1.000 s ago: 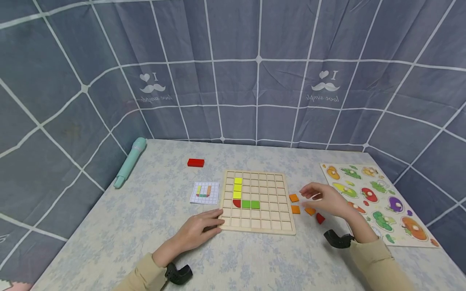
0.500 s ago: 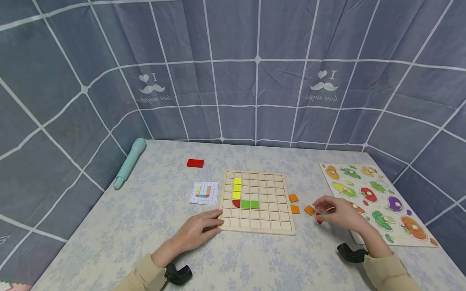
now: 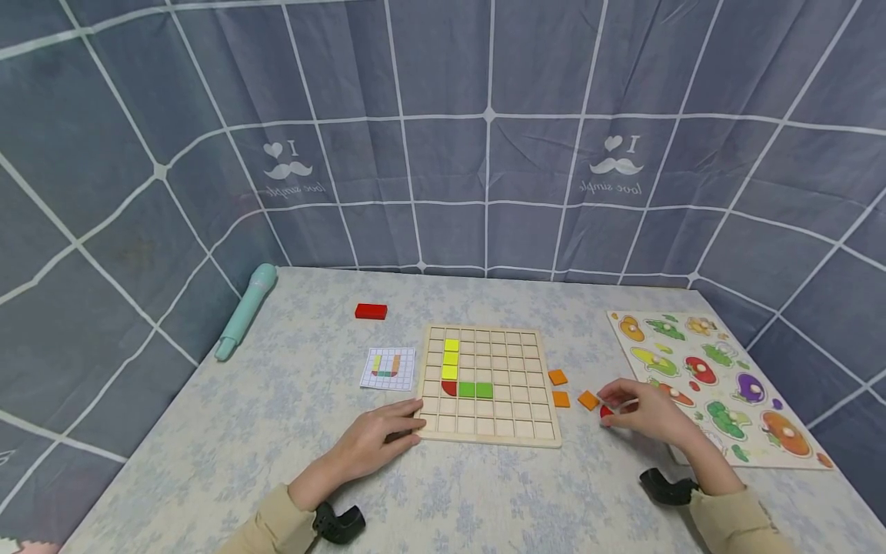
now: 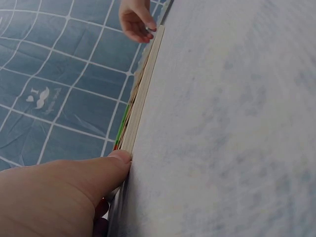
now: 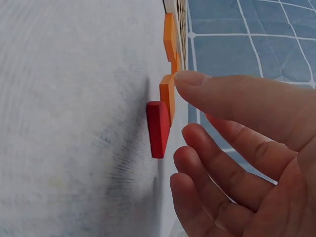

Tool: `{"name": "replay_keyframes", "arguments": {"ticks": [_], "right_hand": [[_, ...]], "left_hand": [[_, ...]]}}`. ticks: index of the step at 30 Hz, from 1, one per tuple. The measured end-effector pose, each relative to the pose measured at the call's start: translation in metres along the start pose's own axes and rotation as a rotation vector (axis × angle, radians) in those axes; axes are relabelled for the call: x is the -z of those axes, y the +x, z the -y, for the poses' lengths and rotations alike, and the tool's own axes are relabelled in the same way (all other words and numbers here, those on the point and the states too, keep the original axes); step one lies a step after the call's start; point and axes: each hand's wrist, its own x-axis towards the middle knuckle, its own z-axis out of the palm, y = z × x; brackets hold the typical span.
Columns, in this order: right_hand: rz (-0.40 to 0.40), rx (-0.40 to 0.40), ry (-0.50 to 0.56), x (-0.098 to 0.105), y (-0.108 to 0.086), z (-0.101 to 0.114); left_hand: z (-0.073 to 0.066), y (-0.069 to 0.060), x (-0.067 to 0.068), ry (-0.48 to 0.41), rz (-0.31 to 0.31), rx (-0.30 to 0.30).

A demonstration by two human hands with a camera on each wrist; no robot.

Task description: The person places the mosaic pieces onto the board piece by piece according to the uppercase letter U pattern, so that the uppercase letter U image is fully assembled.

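Note:
A wooden grid board (image 3: 515,422) lies flat, bearing yellow squares (image 3: 451,358), a red quarter-round tile (image 3: 450,388) and two green squares (image 3: 475,390). My left hand (image 3: 374,439) rests at the board's left edge, fingers fairly straight, thumb (image 4: 109,173) touching its side. To the right of the board, my right hand (image 3: 649,413) hovers over a loose red tile (image 5: 158,129) with loosely bent fingers. In the right wrist view that tile sits on the table, apart from thumb and fingertips. Three orange squares (image 3: 588,400) lie between the board and this hand.
A pattern card (image 3: 388,368) lies left of the board, with a red block (image 3: 371,312) behind it. At the far left is a teal microphone-shaped object (image 3: 246,312). A vegetable puzzle board (image 3: 720,385) lies right, partly behind the right hand. Curtains border the table.
My right hand has moved right and toward me, from beside the orange squares to the loose red tile. The left hand stays at the board's edge.

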Motion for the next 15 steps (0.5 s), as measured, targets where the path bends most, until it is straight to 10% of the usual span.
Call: {"name": "replay_keyframes", "arguments": {"ticks": [15], "right_hand": [[0.015,-0.018,-0.003,-0.0049,0.0003,-0.0010]], "left_hand": [[-0.0011,0.0004,0.0009,0.016,0.006,0.007]]}}
